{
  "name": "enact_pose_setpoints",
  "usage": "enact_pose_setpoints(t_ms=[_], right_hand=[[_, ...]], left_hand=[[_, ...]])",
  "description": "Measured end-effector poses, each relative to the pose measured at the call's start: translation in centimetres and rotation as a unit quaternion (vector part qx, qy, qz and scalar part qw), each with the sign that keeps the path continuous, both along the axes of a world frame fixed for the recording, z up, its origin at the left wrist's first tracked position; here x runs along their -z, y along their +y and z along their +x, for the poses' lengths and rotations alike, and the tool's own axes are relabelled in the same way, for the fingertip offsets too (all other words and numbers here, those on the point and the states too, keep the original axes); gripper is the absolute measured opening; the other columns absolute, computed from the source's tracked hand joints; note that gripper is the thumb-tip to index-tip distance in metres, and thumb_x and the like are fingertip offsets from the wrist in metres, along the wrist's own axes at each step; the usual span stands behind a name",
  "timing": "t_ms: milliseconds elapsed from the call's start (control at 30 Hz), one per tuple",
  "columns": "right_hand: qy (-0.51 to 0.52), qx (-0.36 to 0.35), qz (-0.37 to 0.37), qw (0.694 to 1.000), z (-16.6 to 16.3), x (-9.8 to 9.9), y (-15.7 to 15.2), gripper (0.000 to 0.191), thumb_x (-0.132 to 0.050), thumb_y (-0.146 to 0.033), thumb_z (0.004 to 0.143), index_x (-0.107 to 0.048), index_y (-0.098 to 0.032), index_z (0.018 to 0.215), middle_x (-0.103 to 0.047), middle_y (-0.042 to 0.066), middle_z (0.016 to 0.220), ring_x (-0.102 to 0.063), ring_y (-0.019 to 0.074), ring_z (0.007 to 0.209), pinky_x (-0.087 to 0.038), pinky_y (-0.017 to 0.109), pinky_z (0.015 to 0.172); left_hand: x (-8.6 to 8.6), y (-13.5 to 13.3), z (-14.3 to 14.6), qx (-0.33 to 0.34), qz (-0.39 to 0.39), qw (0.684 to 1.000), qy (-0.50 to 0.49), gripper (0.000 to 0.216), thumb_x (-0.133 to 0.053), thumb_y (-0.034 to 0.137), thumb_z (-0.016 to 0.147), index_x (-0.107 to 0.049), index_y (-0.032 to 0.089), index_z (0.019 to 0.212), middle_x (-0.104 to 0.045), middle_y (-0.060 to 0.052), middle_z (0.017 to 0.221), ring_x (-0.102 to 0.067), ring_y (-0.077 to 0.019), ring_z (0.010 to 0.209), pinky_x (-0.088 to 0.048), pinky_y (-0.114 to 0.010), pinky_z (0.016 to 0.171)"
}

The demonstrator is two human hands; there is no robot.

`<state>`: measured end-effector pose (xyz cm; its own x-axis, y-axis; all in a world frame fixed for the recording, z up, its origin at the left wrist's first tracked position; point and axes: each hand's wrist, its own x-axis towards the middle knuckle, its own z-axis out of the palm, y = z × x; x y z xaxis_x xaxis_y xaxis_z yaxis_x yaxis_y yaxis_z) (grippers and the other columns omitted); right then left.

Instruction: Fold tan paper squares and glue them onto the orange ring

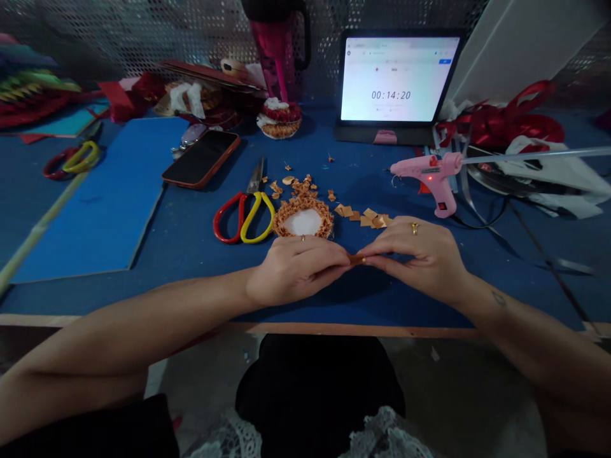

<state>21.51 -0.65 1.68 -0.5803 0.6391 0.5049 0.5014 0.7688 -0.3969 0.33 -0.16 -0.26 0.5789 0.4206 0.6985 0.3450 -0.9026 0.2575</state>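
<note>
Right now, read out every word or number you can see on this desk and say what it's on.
"00:14:20" on the tablet screen.
Small print around those digits: too small to read.
Marking on the pink glue gun: too blurred to read.
Paper piece pinched between the left hand and right hand: no writing shows.

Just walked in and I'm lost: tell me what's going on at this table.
A person seated at the blue table pinches a small orange paper piece between the fingertips of the left hand and right hand. Just beyond lies a round piece with a white centre ringed in orange bits, with loose cut squares beside it. Red-and-yellow scissors lie to its left, a pink glue gun to the right, and a tablet at the back shows 00:14:20.
</note>
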Motion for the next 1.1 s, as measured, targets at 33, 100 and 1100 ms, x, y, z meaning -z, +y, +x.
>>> enact_pose_setpoints(t_ms=[33,100,1100], right_hand=[[0.001,0.000,0.002,1.000,0.0,0.0,0.0,0.007,-0.060,-0.023,0.077,-0.066,-0.020,0.080,-0.067,-0.001,0.072,-0.060,0.0083,0.068,-0.045,0.024,0.071],[0.002,0.001,0.009,1.000,0.0,0.0,0.0,0.007,-0.060,-0.023,0.077,-0.066,-0.020,0.079,-0.067,-0.001,0.071,-0.059,0.0080,0.067,-0.045,0.024,0.070],[-0.082,-0.025,0.038,0.996,-0.4,1.1,-0.8,0.009,-0.050,-0.013,0.078,-0.054,-0.018,0.085,-0.061,0.000,0.080,-0.052,0.0113,0.074,-0.043,0.026,0.070]], left_hand=[[0.0,0.0,0.0,0.004,-0.003,1.000,-0.001,0.004,-0.061,0.019,0.077,-0.062,0.017,0.081,-0.068,0.001,0.079,-0.064,-0.0051,0.073,-0.050,-0.012,0.069],[0.0,0.0,0.0,0.013,-0.006,1.000,-0.004,0.005,-0.062,0.018,0.077,-0.063,0.016,0.081,-0.068,0.001,0.079,-0.064,-0.0056,0.073,-0.051,-0.012,0.069],[0.9,0.1,0.3,0.067,0.019,0.997,-0.010,0.022,-0.055,0.002,0.074,-0.054,0.010,0.093,-0.063,-0.005,0.080,-0.059,-0.0110,0.076,-0.052,-0.020,0.069]])
